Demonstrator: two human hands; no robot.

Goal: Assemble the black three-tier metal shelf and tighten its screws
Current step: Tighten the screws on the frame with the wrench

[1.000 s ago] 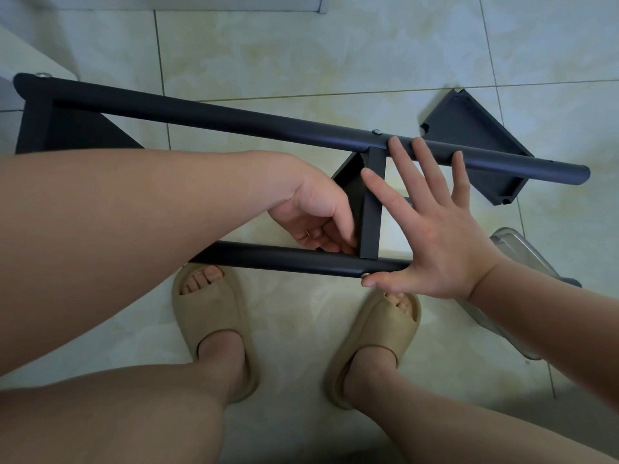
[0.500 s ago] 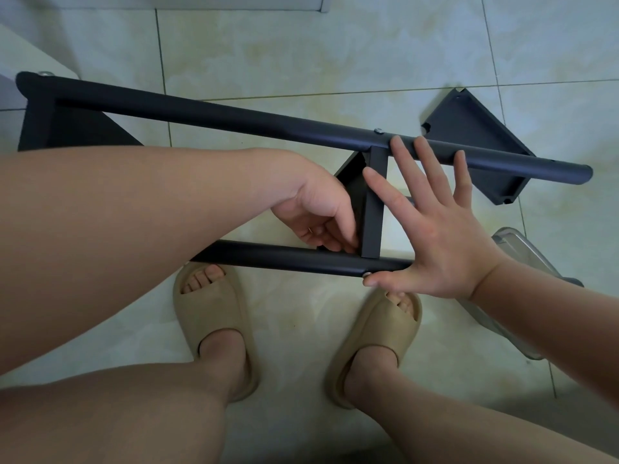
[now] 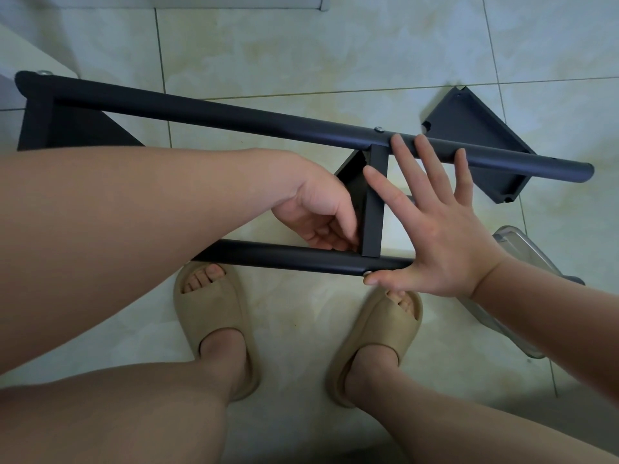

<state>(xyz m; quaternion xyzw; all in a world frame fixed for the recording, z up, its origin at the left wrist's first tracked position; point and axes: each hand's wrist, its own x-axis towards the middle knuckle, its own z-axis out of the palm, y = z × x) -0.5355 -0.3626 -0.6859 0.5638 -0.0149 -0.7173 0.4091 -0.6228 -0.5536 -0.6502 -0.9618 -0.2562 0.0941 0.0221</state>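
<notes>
the black shelf [image 3: 234, 118] lies on its side on the tiled floor [image 3: 301, 45]. the left hand [image 3: 318, 212] reaches between its tubes, fingers curled by the middle tier [image 3: 375, 202]; whether they grip anything cannot be told. the right hand [image 3: 438, 236] is spread flat, thumb touching a screw [image 3: 367, 273]. a loose tier [image 3: 475, 128] lies beyond.

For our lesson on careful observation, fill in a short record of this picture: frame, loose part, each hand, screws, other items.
Frame: far pole and near pole, joined by middle tier; end tier at the left.
Loose part: shelf plate on the floor beyond the far pole.
Left: left hand, fingers curled where middle tier meets near pole; grip hidden.
Right: right hand open, fingers spread over far pole, thumb by near screw.
Screws: far screw sits in the far pole above the middle tier.
Other: clear container, beige slippers.
</notes>
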